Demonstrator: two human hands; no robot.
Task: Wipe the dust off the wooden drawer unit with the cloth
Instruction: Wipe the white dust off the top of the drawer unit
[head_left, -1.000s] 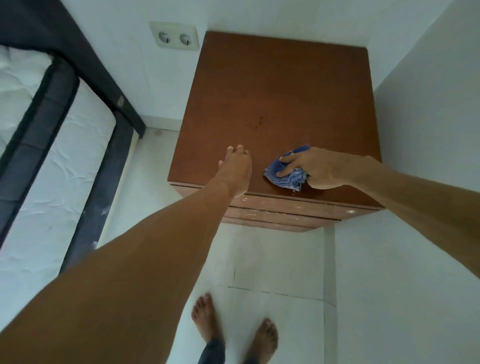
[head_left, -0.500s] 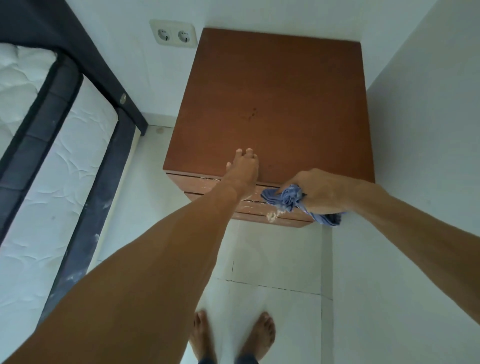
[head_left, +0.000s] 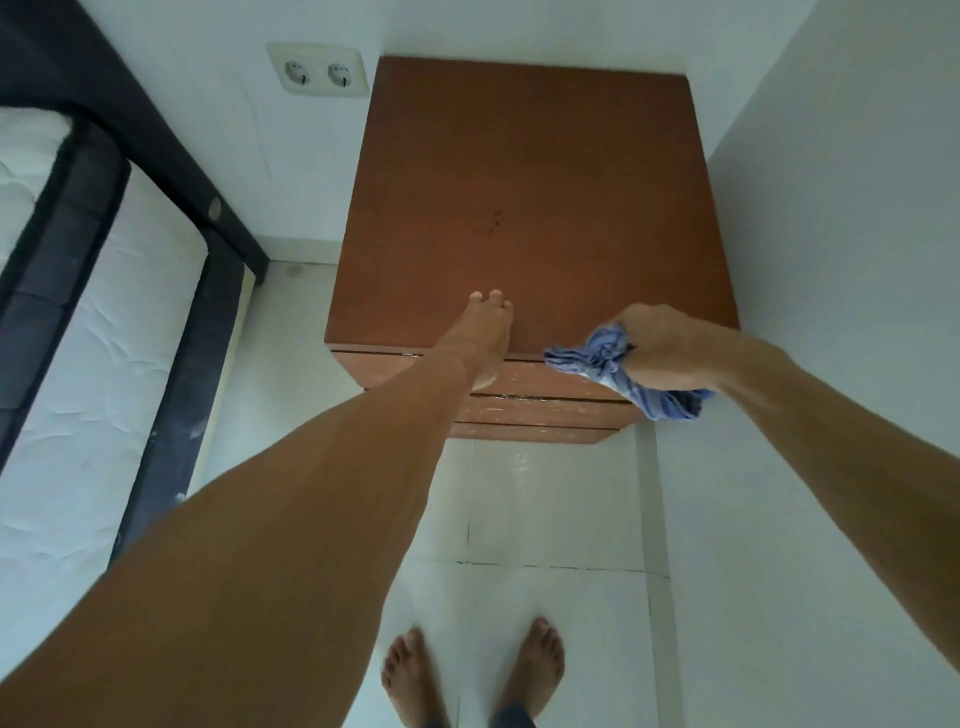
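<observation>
Wooden drawer unit (head_left: 519, 182) in white corner (bed (head_left: 104, 338) beside); right hand (head_left: 660, 348) fingers grip cloth (head_left: 597, 358), left hand (head_left: 485, 343) flat

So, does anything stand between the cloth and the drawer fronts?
Nothing visible does. The right hand grips the cloth at the front edge of the drawer unit; the left hand rests apart, further left.

My only camera rides on my head, wide-angled, facing forward and steeply down. It looks almost straight onto the top of the drawer unit (head_left: 519, 197), close below me in the upper centre of the frame. It also takes in my feet (head_left: 540, 660) on the floor (head_left: 550, 499) at the bottom edge.
</observation>
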